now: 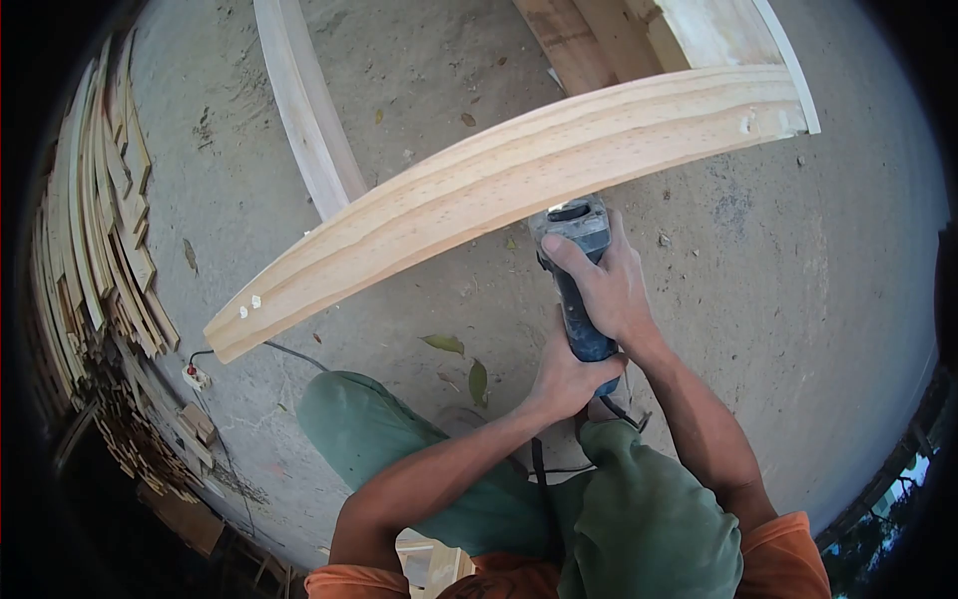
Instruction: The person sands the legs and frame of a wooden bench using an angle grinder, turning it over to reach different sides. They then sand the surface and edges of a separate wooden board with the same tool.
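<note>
Both hands are closed on a dark blue angle grinder point(579, 299). Its metal gear head points away from me and meets the near edge of a pale wooden board point(479, 190); any disc is hidden. My left hand point(572, 374) wraps the rear of the body, close to the cord. Farther forward, my right hand point(611, 290) grips near the head, its thumb over the top. The board has a curved far edge and runs from lower left to upper right, with small white spots near both ends.
Other frame members join the board: a narrow rail point(309, 110) at left and wider planks point(609, 40) at top right. Stacked wooden strips point(110, 200) lie along the left. A black cord point(539, 469) trails between my legs. Dry leaves point(478, 382) dot the concrete floor point(748, 270).
</note>
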Available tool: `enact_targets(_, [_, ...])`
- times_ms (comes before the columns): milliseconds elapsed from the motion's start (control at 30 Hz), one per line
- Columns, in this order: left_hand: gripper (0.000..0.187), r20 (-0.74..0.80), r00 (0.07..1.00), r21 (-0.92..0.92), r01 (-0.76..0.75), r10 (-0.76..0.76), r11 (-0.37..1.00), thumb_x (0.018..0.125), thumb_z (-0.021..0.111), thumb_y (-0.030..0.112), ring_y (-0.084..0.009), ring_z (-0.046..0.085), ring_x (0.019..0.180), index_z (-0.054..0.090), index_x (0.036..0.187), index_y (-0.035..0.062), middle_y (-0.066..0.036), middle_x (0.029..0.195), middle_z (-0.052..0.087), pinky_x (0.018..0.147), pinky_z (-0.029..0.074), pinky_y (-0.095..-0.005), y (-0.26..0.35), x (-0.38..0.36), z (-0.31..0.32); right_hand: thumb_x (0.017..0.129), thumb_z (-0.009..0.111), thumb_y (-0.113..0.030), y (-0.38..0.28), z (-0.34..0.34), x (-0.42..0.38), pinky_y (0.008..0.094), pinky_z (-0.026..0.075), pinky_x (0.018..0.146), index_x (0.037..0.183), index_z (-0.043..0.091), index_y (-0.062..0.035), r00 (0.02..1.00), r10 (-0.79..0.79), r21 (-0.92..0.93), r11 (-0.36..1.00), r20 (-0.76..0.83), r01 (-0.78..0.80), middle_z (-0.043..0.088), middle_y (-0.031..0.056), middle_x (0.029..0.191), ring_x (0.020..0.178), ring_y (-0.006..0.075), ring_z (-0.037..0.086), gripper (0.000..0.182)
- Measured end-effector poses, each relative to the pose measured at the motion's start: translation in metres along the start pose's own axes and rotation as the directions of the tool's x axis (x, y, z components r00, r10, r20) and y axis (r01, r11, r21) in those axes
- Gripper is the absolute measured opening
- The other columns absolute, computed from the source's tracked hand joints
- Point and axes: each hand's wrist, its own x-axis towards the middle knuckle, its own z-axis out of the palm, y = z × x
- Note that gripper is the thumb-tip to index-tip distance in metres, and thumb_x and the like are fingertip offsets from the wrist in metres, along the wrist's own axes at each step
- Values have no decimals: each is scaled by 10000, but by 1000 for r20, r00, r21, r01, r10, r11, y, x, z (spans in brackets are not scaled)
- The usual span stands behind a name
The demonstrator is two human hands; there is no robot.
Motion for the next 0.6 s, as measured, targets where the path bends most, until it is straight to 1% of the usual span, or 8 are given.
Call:
enact_targets(67, [867, 18, 1000, -37, 15, -14, 999, 743, 810, 125, -250, 584, 1152, 307, 1432, -34, -165, 1235, 552, 979, 493, -404, 2, 13, 0, 859, 724, -565, -6, -5, 11, 388, 540, 889, 1280, 532, 80, 1000, 26, 1, 1000, 12, -26, 705, 244, 1056, 966, 287, 706, 794])
enact_targets(133, [870, 32, 993, -77, 113, -111, 991, 746, 810, 130, -249, 576, 1169, 303, 1438, -17, -165, 1258, 539, 996, 486, -405, 10, 15, -1, 852, 730, -577, -18, -9, 13, 387, 535, 898, 1269, 535, 84, 995, 88, -19, 996, 49, -87, 699, 254, 1077, 1006, 291, 698, 805])
enact_targets(267, [823, 4, 999, -74, 42, -42, 996, 782, 789, 123, -210, 567, 1161, 335, 1458, 2, -117, 1274, 547, 1004, 479, -377, -13, -5, -9, 854, 731, -568, -3, 14, -2, 386, 529, 903, 1269, 518, 89, 995, 40, -94, 995, 87, -31, 699, 255, 1081, 999, 295, 696, 806])
enact_targets(333, [781, -65, 995, -119, -80, 73, 990, 736, 805, 145, -245, 608, 1065, 366, 1360, -21, -137, 1136, 579, 925, 504, -401, -10, -6, -14, 859, 729, -560, -7, 16, 1, 386, 526, 910, 1273, 515, 86, 997, 16, -82, 997, 71, -10, 699, 256, 1082, 1003, 291, 694, 796])
enact_targets(433, [778, -6, 1000, -87, 19, -19, 996, 720, 804, 146, -252, 610, 1060, 370, 1346, -16, -140, 1136, 577, 918, 502, -412, -2, 9, -12, 873, 726, -527, -15, 9, 8, 379, 517, 925, 1279, 523, 72, 994, 75, -18, 997, 85, -74, 697, 253, 1094, 1017, 269, 687, 752])
enact_targets(467, [774, -35, 998, -35, 57, -58, 998, 708, 801, 148, -262, 615, 1053, 379, 1336, -14, -144, 1130, 578, 916, 503, -414, 5, 8, -6, 852, 740, -537, -13, 4, 11, 395, 531, 900, 1246, 526, 87, 997, 52, -1, 999, 50, -52, 707, 260, 1050, 985, 305, 706, 768])
enact_targets(500, [774, -57, 997, -53, 55, -58, 997, 708, 801, 148, -262, 615, 1053, 379, 1336, -14, -144, 1130, 578, 916, 503, -414, 2, 7, -7, 831, 754, -547, -16, 4, 11, 412, 544, 875, 1213, 530, 102, 999, 37, 17, 999, 9, -37, 717, 268, 1007, 954, 340, 725, 785])
enact_targets(600, [771, -112, 993, -81, 25, -34, 996, 708, 818, 154, -252, 599, 1099, 396, 1329, -21, -149, 1178, 567, 929, 502, -401, -8, -1, -13, 850, 749, -528, -19, 25, 6, 413, 543, 878, 1202, 535, 98, 999, 15, -52, 999, 45, -13, 717, 263, 1013, 952, 338, 721, 749])
